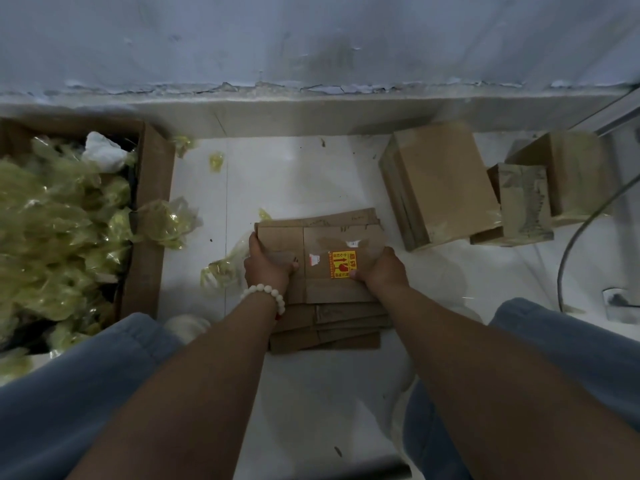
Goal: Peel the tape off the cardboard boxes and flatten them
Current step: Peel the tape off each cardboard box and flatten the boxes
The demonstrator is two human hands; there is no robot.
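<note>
A flattened cardboard box [332, 237] with a yellow and red fragile sticker [341, 264] lies on top of a stack of flattened boxes [346, 327] on the white floor. My left hand [266, 265], with a white bead bracelet at the wrist, grips the top box's left edge, thumb on its upper face. My right hand [381, 268] grips its right edge, thumb on the sticker. To the right stand three boxes with tape on them: a large one [440, 181], a small one [523, 199] and another behind it [575, 168].
A big open carton [152, 188] at the left is piled with crumpled yellowish tape [59, 230]; loose tape wads [221, 268] lie on the floor near it. My knees in blue trousers flank the stack. A grey cable [571, 251] curves at the right. A wall ledge [311, 109] runs behind.
</note>
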